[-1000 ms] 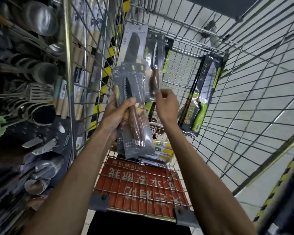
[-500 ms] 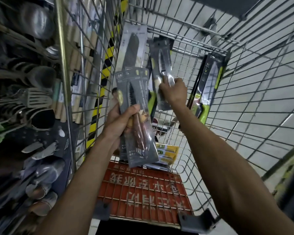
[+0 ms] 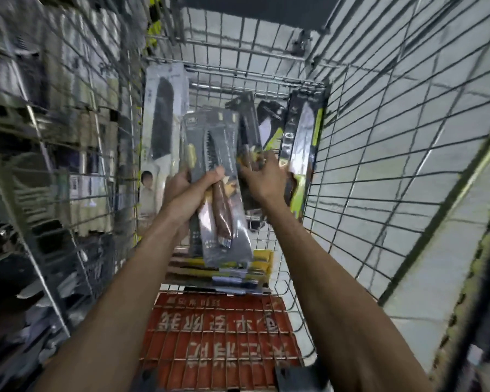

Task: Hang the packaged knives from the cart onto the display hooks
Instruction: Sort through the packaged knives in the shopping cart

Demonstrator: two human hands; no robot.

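My left hand [image 3: 191, 190] grips a small stack of grey knife packs [image 3: 219, 165]; the front one shows a serrated blade and a brown wooden handle. My right hand [image 3: 262, 176] holds another dark knife pack [image 3: 248, 128] and presses it against the right side of that stack. Both hands are inside the wire cart [image 3: 351, 154]. A white pack with a black blade [image 3: 163, 123] leans on the cart's left wall. Green-handled knife packs [image 3: 303, 145] lean at the right. More packs [image 3: 238, 267] lie flat on the cart floor.
A red plastic child-seat flap [image 3: 218, 340] with white characters lies at the cart's near end. The display rack [image 3: 40, 171] with kitchen utensils stands to the left, blurred. Grey floor tiles [image 3: 408, 123] show through the cart's right wall.
My right hand lifted a knife pack from the back of the cart and brought it down and left against the stack in my left hand. The view swung, blurring the rack.
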